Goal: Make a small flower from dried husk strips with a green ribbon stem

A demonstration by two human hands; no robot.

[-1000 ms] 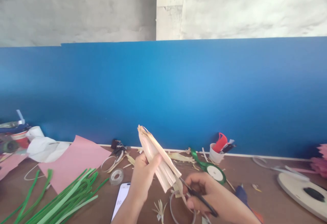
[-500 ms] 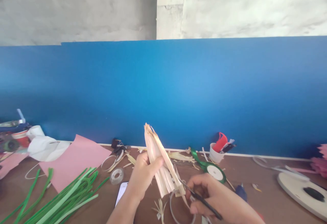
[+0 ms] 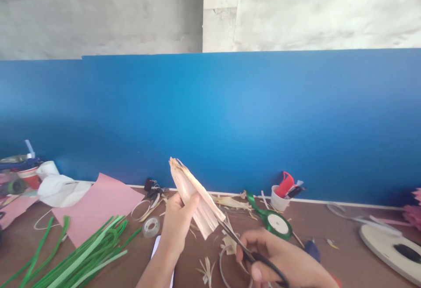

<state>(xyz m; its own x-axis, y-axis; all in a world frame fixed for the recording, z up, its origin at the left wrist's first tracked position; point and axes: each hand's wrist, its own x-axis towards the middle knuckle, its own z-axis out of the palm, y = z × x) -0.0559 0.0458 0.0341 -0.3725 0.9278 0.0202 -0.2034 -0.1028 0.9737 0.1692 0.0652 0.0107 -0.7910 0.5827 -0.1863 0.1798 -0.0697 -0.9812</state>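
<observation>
Blue backdrop (image 3: 296, 126), brown table (image 3: 345, 253), left hand (image 3: 176, 226) gripping fibrous pale husk (image 3: 192, 193), right hand (image 3: 276, 257) clasping black scissors (image 3: 237, 240).

The husk (image 3: 192, 193) is seen as dry, fibrous and matt, with a ribbed, papery surface. The scissors (image 3: 240, 244) are made of dull metal blades and black plastic handles. The pink sheet (image 3: 98, 204) is seen as smooth matt paper, the green ribbon (image 3: 267, 217) as glossy satin, the desk (image 3: 329, 253) as matt brown board.

Pale dried corn husk bundle (image 3: 194, 198) tilted up-left in my left hand (image 3: 176, 224); black-handled scissors (image 3: 245, 248) at its frayed lower end.
</observation>
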